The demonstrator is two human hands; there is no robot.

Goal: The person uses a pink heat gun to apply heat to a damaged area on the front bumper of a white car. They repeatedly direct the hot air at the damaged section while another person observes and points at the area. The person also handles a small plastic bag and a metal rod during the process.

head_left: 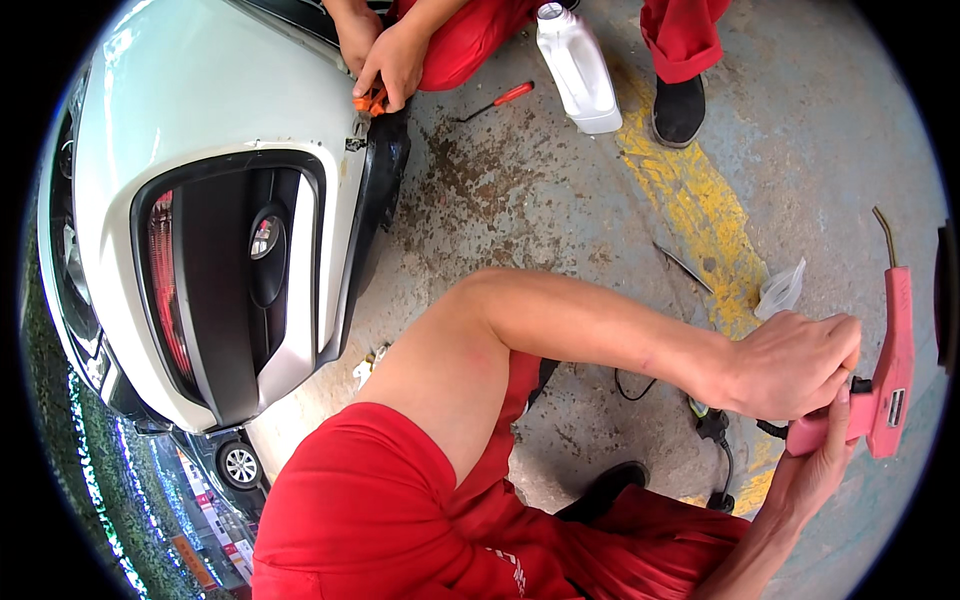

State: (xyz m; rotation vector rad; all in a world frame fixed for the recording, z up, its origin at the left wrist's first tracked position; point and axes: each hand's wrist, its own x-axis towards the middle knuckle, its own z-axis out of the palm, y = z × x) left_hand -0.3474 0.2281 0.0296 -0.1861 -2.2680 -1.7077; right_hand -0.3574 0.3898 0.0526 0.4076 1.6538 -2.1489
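At the right side, my right hand (812, 475) grips the grip of a pink gun-shaped hand tool (888, 375). A thin, bent brass-coloured rod sticks out of its far end, and a small dark window sits on its body. My left hand (790, 368) is closed beside the grip, its fingertips pinched near a small black part on the tool. What those fingers hold, if anything, is hidden. A black cord leaves the grip behind my left wrist. My bare left arm crosses the middle of the view.
A white car bumper (235, 110) fills the left. At its edge, another person's hands (392, 60) work orange-handled pliers (370, 102). On the floor are a red-handled screwdriver (512, 95), a white jug (580, 75), a clear plastic bag (782, 288) and a black plug (712, 425).
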